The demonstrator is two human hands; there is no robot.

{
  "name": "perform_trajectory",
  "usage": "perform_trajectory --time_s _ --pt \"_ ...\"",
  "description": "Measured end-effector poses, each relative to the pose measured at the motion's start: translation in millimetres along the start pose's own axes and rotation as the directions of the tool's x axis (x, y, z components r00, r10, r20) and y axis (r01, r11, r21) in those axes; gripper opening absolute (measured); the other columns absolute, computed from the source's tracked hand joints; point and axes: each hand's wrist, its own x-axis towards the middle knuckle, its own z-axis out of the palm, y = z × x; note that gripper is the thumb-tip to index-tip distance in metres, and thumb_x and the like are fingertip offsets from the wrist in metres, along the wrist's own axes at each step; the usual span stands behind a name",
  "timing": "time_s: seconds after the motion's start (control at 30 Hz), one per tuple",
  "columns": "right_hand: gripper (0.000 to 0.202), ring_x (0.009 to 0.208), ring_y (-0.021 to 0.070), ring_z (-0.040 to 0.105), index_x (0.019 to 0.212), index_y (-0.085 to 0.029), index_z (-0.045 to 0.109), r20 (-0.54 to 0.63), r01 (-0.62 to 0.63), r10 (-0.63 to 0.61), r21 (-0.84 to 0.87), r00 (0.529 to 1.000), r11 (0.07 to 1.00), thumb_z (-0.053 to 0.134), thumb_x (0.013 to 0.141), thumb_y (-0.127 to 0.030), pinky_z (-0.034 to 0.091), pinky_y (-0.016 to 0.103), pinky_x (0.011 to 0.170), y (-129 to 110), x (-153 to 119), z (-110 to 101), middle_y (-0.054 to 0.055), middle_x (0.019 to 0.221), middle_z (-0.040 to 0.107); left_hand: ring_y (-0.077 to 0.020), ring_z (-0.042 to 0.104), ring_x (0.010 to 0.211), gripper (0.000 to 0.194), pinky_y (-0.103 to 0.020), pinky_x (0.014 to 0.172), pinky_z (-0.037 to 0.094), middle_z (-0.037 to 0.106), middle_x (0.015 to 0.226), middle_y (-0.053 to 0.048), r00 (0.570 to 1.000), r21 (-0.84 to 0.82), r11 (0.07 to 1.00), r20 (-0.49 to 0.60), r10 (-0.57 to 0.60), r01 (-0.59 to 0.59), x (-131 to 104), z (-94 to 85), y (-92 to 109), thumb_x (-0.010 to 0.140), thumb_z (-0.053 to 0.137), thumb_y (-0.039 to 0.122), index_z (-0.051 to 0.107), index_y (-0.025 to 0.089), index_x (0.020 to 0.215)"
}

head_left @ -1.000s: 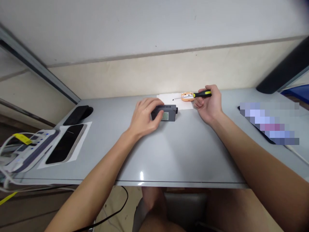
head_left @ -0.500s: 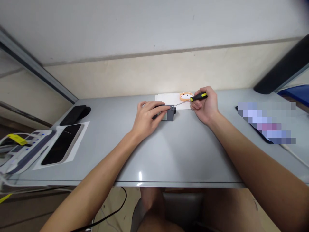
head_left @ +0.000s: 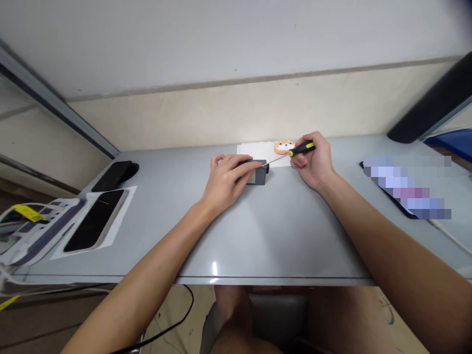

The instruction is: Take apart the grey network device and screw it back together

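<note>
Look, the thin tip of the screwdriver [head_left: 303, 147] is at the grey box [head_left: 260, 178] now! A second ago it is up over the white paper [head_left: 254, 151], behind the box, with a tiny dark bit on its end. I can't see that bit any more, because it is too small or a finger hides it. The left hand [head_left: 229, 179] is different too. Its pointing finger has stretched out along the top of the box, and its end is right by the tip. The other fingers curl over the box and the thumb presses on the front, so the box is held snug. The right hand [head_left: 313, 160] pinches the screwdriver by its black and yellow handle, to the right of the box. The box stands on the grey desk [head_left: 287, 231], and an orange bear face [head_left: 283, 147] sits behind it, a bit to its right. To me, this means both hands are busy at one spot, the top right corner of the box, and the long finger looks like it helps keep the tip steady there
</note>
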Motion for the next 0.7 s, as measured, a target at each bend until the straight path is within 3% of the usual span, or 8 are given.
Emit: perform_trajectory --time_s 0.17,0.3,0.5,0.7 --pt "0.037 0.04 0.0085 0.021 0.059 -0.024 0.045 -0.017 0.013 -0.012 0.07 1.0 0.997 0.065 0.083 -0.045 0.022 0.026 0.042 2.9 6.4 -6.4 -0.007 0.042 0.025 -0.0225 0.07 0.105 0.029 -0.043 0.098 0.04 0.078 0.12 -0.007 1.0 0.037 0.999 0.014 0.023 -0.024 0.7 0.1 0.1 0.112 0.051 0.025 0.076 0.031 0.125" --pt "0.041 0.038 0.0088 0.023 0.064 -0.025 0.046 -0.043 -0.002 0.006 0.099 0.999 0.995 0.064 0.088 -0.054 0.024 0.025 0.039 5.8 11.2 -8.4 -0.008 0.044 0.023 -0.021 0.071 0.103 0.027 -0.038 0.091 0.045 0.077 0.117 -0.007 0.994 0.053 0.992 0.022 0.112 -0.113 1.1 4.1 6.0 0.112 0.053 0.026 0.075 0.031 0.125" --pt "0.03 0.043 0.0075 0.039 0.075 -0.021 0.063 -0.057 -0.014 0.007 -0.131 0.998 0.991 0.066 0.095 -0.043 0.027 0.02 0.041 10.5 0.4 9.0 -0.002 0.055 0.052 -0.0184 0.071 0.096 0.028 -0.032 0.079 0.052 0.074 0.116 -0.008 0.956 0.071 0.954 -0.001 0.293 -0.292 -0.7 13.7 25.1 0.111 0.048 0.021 0.07 0.026 0.128" --pt "0.03 0.045 0.0073 0.042 0.08 -0.019 0.067 -0.063 -0.007 -0.003 -0.156 0.998 0.988 0.058 0.102 -0.035 0.029 0.019 0.042 11.5 -2.9 12.1 0.0 0.06 0.06 -0.0197 0.071 0.094 0.036 -0.034 0.078 0.058 0.073 0.119 -0.011 0.922 0.082 0.918 0.046 0.385 -0.388 -2.7 17.7 43.0 0.108 0.049 0.016 0.061 0.025 0.14"
